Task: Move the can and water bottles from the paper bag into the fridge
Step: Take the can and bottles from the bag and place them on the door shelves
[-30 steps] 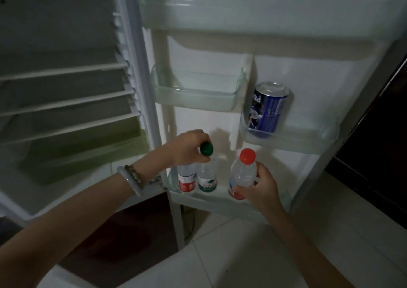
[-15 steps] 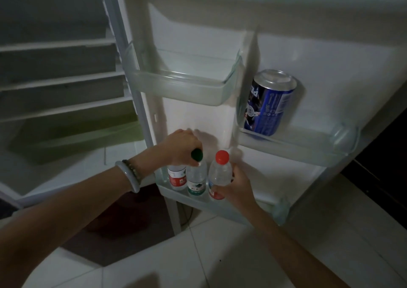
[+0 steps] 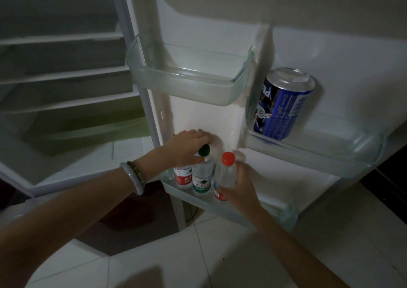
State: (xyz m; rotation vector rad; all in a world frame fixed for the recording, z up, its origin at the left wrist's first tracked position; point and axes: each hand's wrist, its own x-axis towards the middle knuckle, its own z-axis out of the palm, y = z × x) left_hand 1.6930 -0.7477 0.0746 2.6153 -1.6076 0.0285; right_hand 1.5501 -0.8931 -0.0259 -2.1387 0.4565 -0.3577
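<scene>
Bottles stood together in the bottom door shelf (image 3: 231, 208). I saw the left hand (image 3: 187, 148) gripping the green-capped bottle (image 3: 201, 175) by its neck, the right hand (image 3: 239, 186) wrapped around the red-capped bottle (image 3: 224, 173). The can (image 3: 279, 105) sat higher right.

Dim room, weak light. Pale tiled floor (image 3: 220, 254) with thin grout lines, shadowed at the bottom edge. Dark brown mat (image 3: 136, 219) lying on the tiles at the foot of the appliance. Far right, a dark, almost black patch (image 3: 392, 177) beyond the white edge; too dim to tell.
</scene>
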